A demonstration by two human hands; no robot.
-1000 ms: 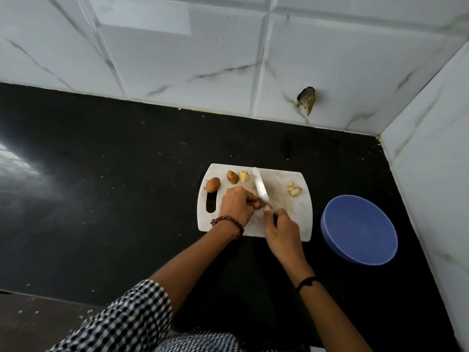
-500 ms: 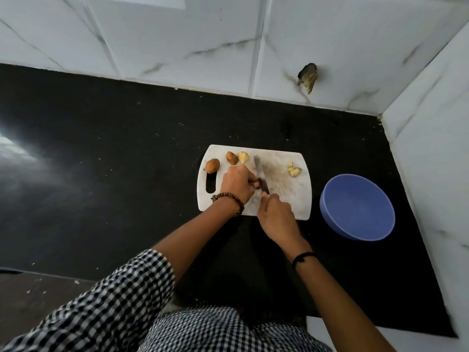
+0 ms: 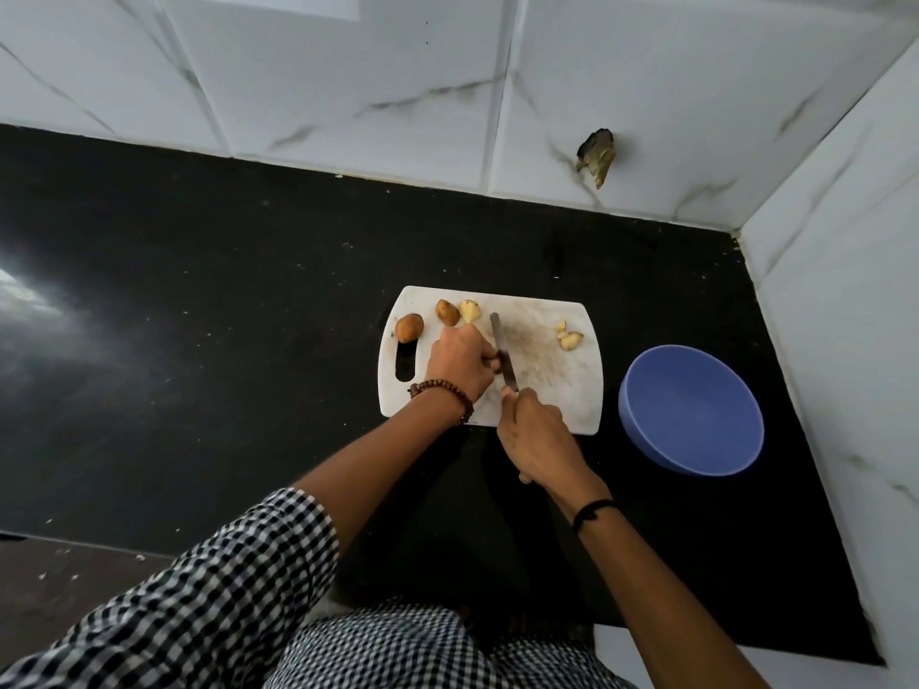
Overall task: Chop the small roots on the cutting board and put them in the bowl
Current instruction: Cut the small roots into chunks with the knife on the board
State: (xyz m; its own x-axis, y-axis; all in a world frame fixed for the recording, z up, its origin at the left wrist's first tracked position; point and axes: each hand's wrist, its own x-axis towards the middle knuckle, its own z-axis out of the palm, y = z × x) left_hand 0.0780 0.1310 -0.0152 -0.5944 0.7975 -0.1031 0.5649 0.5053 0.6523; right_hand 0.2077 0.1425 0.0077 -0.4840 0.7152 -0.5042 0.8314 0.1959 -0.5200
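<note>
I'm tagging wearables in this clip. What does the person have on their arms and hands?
No gloves on either hand. The left hand has a brown beaded bracelet at its wrist, and that arm wears a black-and-white checked sleeve ending near the elbow. The right hand has a thin black cord band round its wrist; no sleeve shows on that arm.

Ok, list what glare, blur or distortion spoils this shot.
Head view: glare whitens the black counter at far left; the wide-angle lens skews the tiled wall joints; left hand mostly hides the root it pinches; knife, right hand and cutting board look sharp.
</note>
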